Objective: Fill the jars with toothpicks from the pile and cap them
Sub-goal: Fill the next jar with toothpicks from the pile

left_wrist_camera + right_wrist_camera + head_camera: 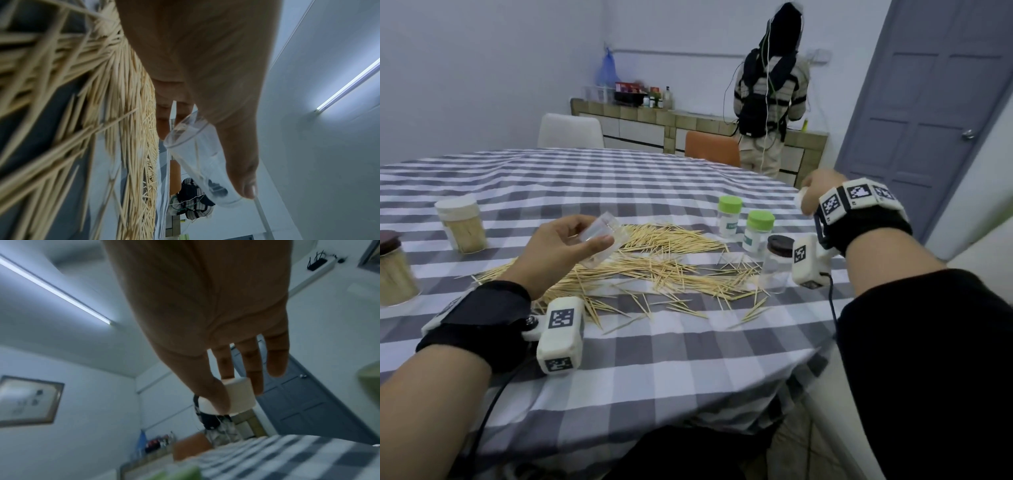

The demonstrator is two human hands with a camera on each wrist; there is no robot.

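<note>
Left hand grips a tilted, empty clear plastic jar over the toothpick pile, ready for filling; right hand pinches its white cap aside.

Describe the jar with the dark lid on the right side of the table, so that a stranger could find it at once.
Start at the toothpick pile in the middle of the checked table and follow it to its right end. There, nearest the table edge, stands the dark-lidded jar, clear and apparently empty. Its two neighbours behind, the green-capped jars, carry labels; it alone has a brown lid.
</note>
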